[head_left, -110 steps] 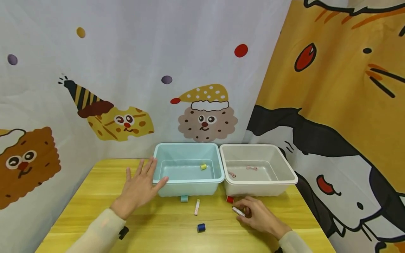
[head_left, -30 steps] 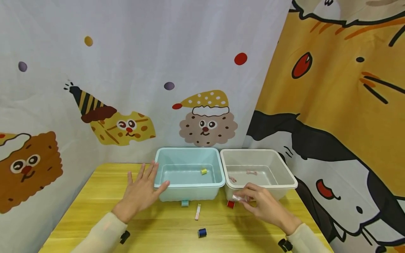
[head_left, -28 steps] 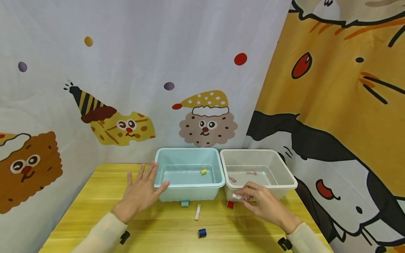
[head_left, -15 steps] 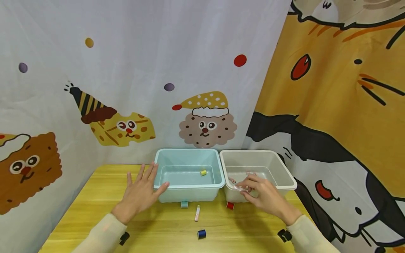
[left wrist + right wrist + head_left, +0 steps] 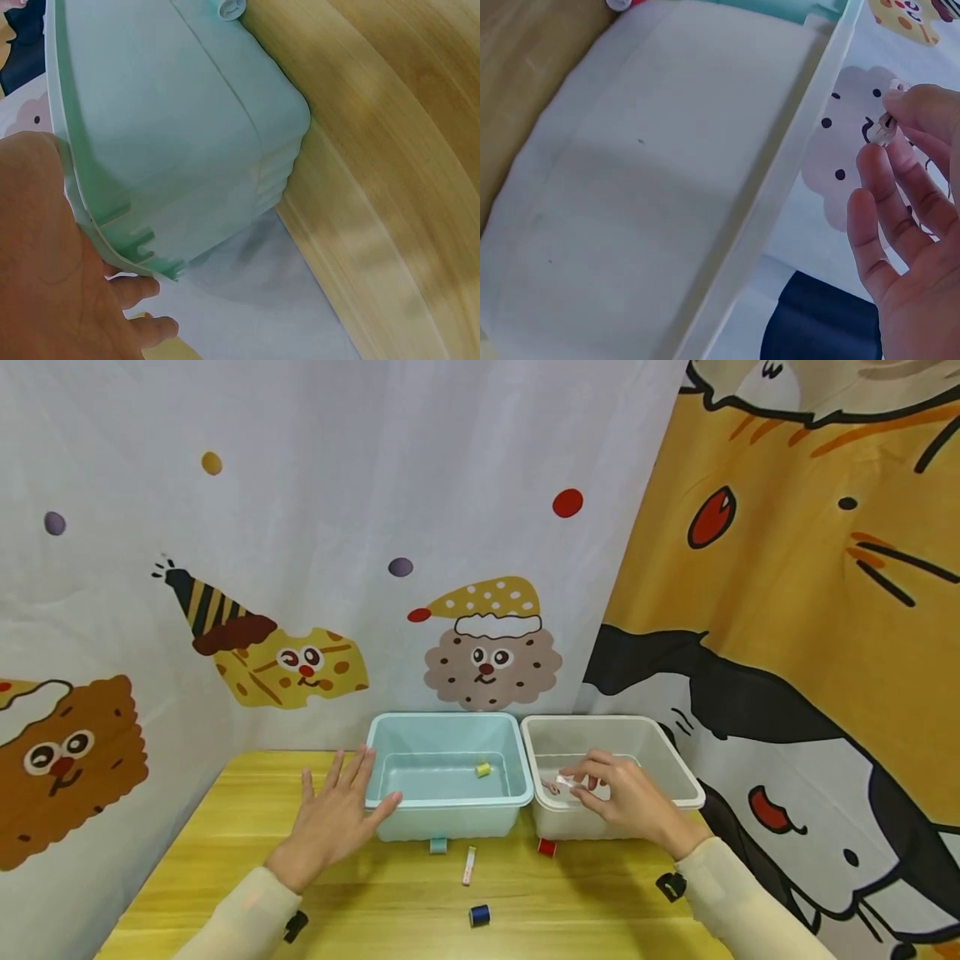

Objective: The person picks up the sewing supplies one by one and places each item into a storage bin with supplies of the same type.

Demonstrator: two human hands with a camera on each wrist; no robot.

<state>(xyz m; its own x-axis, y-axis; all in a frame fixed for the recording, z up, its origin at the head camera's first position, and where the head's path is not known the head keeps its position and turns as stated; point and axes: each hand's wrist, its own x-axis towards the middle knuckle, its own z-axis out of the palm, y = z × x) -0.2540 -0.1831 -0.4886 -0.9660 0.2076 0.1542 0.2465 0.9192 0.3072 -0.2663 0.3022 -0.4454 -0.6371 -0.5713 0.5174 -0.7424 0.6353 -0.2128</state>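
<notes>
My left hand (image 5: 332, 827) lies spread with straight fingers against the left rim of the light-blue bin (image 5: 450, 818). In the left wrist view, that hand (image 5: 67, 255) touches the bin's edge. Over the beige bin (image 5: 615, 722), my right hand (image 5: 626, 789) pinches a small whitish clothespin (image 5: 564, 782) between thumb and fingertips. The right wrist view shows the clothespin (image 5: 885, 129) at the fingertips, above the rim. Inside the beige bin is a pinkish clothespin (image 5: 551, 787); my right hand hides part of the interior. A yellow thread spool (image 5: 482, 769) lies in the light-blue bin.
On the wooden table (image 5: 360, 918), before the bins, are a light-blue spool (image 5: 438, 846), a red spool (image 5: 547, 847), a dark-blue spool (image 5: 479, 916) and a slim pale clothespin (image 5: 468, 866). A printed curtain (image 5: 322, 510) hangs behind.
My right hand has lifted the clothespin from near the red spool, up and over the beige bin's front rim. My left hand stays at the light-blue bin.
</notes>
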